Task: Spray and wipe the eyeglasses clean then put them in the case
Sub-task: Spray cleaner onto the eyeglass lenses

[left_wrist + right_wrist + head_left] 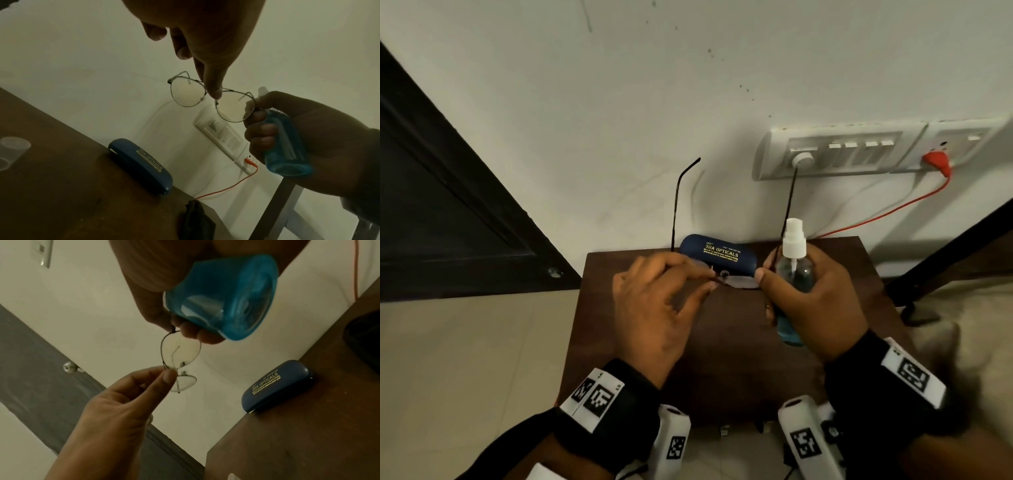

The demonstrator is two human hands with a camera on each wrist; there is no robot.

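Left hand pinches thin round wire-framed eyeglasses at bridge, mid-frame above closed navy case, right hand grips blue spray bottle plus frame edge: double-duty grip risks bending frame or misdirected spray.

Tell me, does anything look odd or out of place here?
Only one thing: the right hand grips the spray bottle while also pinching the eyeglasses. Nothing looks spilled or broken.
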